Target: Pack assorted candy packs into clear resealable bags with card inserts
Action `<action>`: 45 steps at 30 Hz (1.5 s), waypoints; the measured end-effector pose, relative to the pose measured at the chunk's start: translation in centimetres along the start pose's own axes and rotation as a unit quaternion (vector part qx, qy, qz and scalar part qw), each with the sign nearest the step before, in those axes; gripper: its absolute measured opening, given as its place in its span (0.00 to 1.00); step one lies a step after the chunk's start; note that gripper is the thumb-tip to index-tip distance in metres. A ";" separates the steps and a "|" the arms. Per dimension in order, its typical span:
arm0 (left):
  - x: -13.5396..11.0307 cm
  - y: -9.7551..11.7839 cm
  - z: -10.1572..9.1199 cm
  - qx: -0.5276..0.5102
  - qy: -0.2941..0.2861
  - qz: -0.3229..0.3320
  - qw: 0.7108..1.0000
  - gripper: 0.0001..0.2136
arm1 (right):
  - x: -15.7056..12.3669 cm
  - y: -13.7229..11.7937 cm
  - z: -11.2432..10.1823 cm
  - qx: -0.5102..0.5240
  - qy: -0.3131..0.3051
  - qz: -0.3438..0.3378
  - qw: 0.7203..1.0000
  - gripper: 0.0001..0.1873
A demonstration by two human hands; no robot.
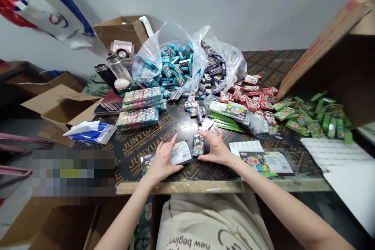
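Note:
A small purple candy-style box (198, 145) with a colourful print lies near the table's front. My right hand (216, 146) grips it from the right, thumb at its near end and forefinger at its far end. My left hand (164, 161) rests with fingers apart on a printed packaging sleeve (183, 153), which its palm partly covers. Beyond my right hand are a few purple boxes (193, 110) and a stack of clear printed sleeves (227, 109). Another printed sleeve (268, 162) lies by my right forearm.
Clear bags hold blue boxes (175, 66) and purple boxes (215, 62) at the back. Red packs (258, 95) and green packs (316, 119) are heaped at right, near a large carton (325, 43). Bundled boxes (137, 117), a phone (108, 108) and a tissue pack (93, 132) lie left.

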State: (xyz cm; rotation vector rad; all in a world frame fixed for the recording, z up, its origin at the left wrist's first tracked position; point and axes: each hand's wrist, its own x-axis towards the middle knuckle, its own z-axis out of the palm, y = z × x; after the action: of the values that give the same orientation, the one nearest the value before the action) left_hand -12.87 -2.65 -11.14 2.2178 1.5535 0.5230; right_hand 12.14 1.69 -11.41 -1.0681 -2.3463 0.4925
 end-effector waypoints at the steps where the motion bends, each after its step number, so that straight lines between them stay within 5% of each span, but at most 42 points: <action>1: 0.0 0.2 -0.2 -0.012 0.002 0.004 1.000 0.49 | 0.0 0.0 0.0 0.020 -0.015 -0.007 1.000 0.46; 10: 0.3 0.6 -1.0 -0.087 -0.004 0.007 0.996 0.46 | -0.7 0.0 -1.1 0.180 -0.107 -0.021 0.978 0.52; 15: 0.5 1.4 -1.0 -0.160 -0.100 0.022 0.982 0.46 | -0.8 0.0 -1.6 0.169 -0.097 -0.011 0.981 0.54; 20: 0.9 2.3 -0.4 -0.185 -0.048 -0.009 0.981 0.48 | -0.6 -0.3 -1.7 0.091 -0.060 -0.028 0.994 0.50; 23: 1.3 2.6 -0.3 -0.183 -0.007 -0.030 0.983 0.49 | -1.1 -1.2 -1.5 0.065 0.012 -0.007 0.998 0.53; 27: 1.8 2.8 -0.3 -0.177 0.009 -0.034 0.984 0.48 | -0.7 -1.5 -2.1 0.081 -0.013 -0.034 0.996 0.37; 29: 1.9 2.5 -0.2 -0.168 -0.001 -0.028 0.985 0.48 | 1.0 0.2 -3.1 0.054 -0.002 -0.026 0.998 0.32; 33: 1.9 1.1 0.6 -0.105 -0.025 0.000 0.994 0.47 | 6.6 8.3 -6.6 -0.093 0.140 0.133 0.977 0.39; 35: 1.8 0.4 0.9 -0.049 -0.055 0.027 0.997 0.44 | 9.2 12.8 -8.3 -0.147 0.105 0.223 0.958 0.44; 38: 1.7 0.6 0.8 0.043 -0.098 0.060 0.992 0.40 | 11.3 17.5 -9.8 -0.153 0.038 0.266 0.951 0.46; 41: 2.2 2.1 0.3 0.118 -0.132 0.082 0.981 0.43 | 11.8 19.2 -10.2 -0.140 0.020 0.256 0.956 0.43; 45: 3.4 3.7 0.2 0.172 -0.167 0.090 0.967 0.39 | 11.3 17.9 -10.4 -0.129 0.051 0.215 0.967 0.40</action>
State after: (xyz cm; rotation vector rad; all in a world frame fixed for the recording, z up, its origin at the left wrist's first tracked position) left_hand -8.65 -0.60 -9.17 2.5546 1.3522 -0.0867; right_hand 22.34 22.77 -8.88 -1.6982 -2.1271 0.2772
